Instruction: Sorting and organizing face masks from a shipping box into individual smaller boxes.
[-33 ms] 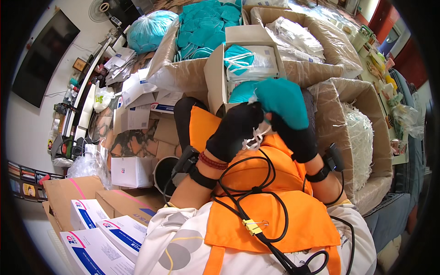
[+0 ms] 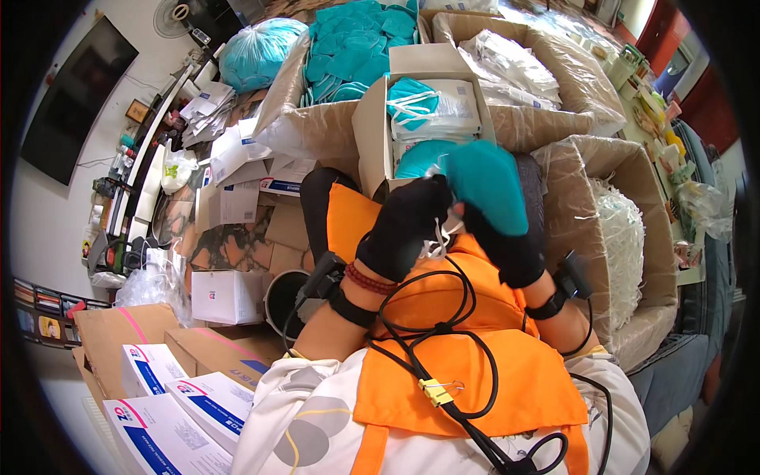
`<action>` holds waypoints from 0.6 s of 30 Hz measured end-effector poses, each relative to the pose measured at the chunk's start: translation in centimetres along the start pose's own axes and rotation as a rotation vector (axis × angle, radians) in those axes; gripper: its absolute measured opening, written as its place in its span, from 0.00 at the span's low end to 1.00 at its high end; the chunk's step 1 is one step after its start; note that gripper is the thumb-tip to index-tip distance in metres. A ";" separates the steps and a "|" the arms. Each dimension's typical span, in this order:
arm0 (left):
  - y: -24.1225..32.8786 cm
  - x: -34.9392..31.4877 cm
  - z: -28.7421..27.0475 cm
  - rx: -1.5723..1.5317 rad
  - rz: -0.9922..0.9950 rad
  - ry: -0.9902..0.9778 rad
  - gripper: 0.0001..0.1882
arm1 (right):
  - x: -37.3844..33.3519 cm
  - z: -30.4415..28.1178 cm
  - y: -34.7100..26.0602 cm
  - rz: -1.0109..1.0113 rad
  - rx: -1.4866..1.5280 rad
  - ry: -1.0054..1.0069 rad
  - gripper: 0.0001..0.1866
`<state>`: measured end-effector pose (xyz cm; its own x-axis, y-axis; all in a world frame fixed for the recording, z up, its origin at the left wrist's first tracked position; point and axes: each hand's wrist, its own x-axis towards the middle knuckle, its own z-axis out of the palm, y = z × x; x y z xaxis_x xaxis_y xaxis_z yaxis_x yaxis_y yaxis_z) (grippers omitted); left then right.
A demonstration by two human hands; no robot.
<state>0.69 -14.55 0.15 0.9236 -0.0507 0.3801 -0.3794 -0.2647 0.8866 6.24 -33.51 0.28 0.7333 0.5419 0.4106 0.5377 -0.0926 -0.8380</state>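
Observation:
In front of my lap I hold a teal cup-shaped face mask (image 2: 484, 184). My right hand (image 2: 511, 252), in a black fingerless glove, grips its lower edge with the fingers behind it. Also gloved in black, my left hand (image 2: 404, 226) is closed at the mask's left edge, where white straps (image 2: 440, 239) hang between the hands; its fingertips are partly hidden. Just beyond the hands stands an open carton (image 2: 376, 127) with wrapped packs (image 2: 453, 107) inside, and a strapped teal mask (image 2: 412, 99) lies on top of them.
Behind are a lined carton of teal masks (image 2: 356, 51) and one with white packets (image 2: 511, 67). A carton of white straps (image 2: 621, 245) stands at my right. Printed boxes (image 2: 162, 423) are at lower left, near a black bin (image 2: 286, 297). Black cables (image 2: 443, 326) cross my orange apron (image 2: 475, 384).
The mask has shifted slightly downward and tilted a little in my right hand. My left hand stays in nearly the same place, and the straps below it have swung slightly.

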 end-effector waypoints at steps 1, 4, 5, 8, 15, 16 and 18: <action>-0.2 -0.4 0.0 -0.379 -0.211 0.097 0.06 | -0.7 0.4 -0.1 -0.039 -0.039 -0.062 0.10; -0.8 -1.0 1.0 -1.175 -0.528 0.251 0.06 | -1.9 1.1 -0.2 0.075 -0.056 -0.002 0.11; -0.8 -1.0 1.4 -1.066 -0.461 0.232 0.06 | -2.2 1.1 -0.3 0.003 0.036 0.001 0.10; -0.1 0.4 0.1 -0.666 -0.243 0.156 0.06 | -2.9 0.4 -0.8 0.008 0.148 -0.039 0.08; 2.0 1.2 -9.5 -0.829 -0.087 0.588 0.13 | -3.0 -0.4 -1.1 0.046 0.049 -0.088 0.07; 1.6 0.8 -8.9 -0.531 -0.170 0.580 0.12 | -2.9 -0.9 -1.4 0.212 0.174 -0.028 0.08; 1.0 0.3 -6.8 0.278 -0.108 0.388 0.06 | -1.7 -2.0 -1.5 0.440 0.299 0.049 0.13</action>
<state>0.20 -8.26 2.91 0.8479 0.3400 0.4067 -0.2043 -0.4983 0.8426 5.06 -35.94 1.58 0.8852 0.4652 0.0077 0.0383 -0.0563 -0.9977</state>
